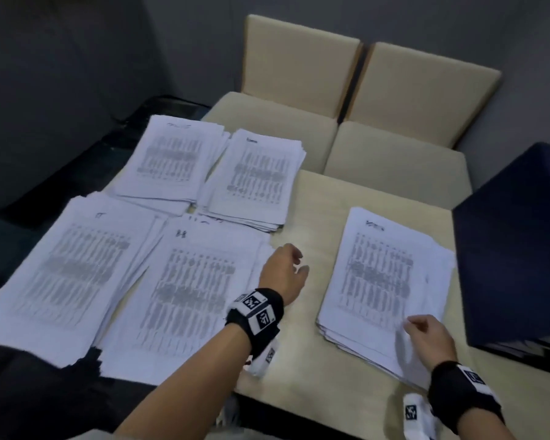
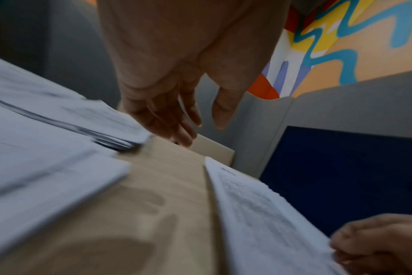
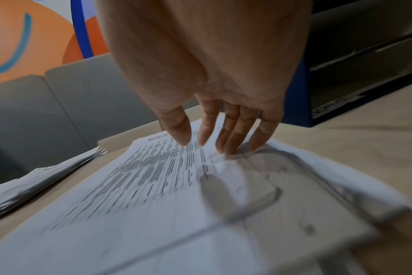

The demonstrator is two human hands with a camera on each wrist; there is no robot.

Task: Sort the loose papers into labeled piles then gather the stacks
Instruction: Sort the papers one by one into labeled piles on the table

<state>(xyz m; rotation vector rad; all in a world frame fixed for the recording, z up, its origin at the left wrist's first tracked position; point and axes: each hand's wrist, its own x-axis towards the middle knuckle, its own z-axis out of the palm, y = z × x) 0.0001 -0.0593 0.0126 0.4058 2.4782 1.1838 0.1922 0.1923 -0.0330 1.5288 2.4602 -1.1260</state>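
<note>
While hands work: five flat white paper stacks lie on pale woodgrain table [image 1: 302, 369].
Right hand [image 1: 427, 339]: straight fingertips press right stack [image 1: 391, 281].
Left hand [image 1: 283, 271]: relaxed, empty, beside near-middle stack [image 1: 185, 300].

1. Head view: dim, soft overall; dark corners, wide-angle bending at the edges.
2. Wrist views: strong motion blur on near papers [image 3: 200, 214].
3. Hand shadows fall on the tabletop [image 2: 129, 232].

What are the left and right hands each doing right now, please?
Left hand: open, holding nothing, above the bare table.
Right hand: open, fingertips resting on the right-hand paper stack.
</note>
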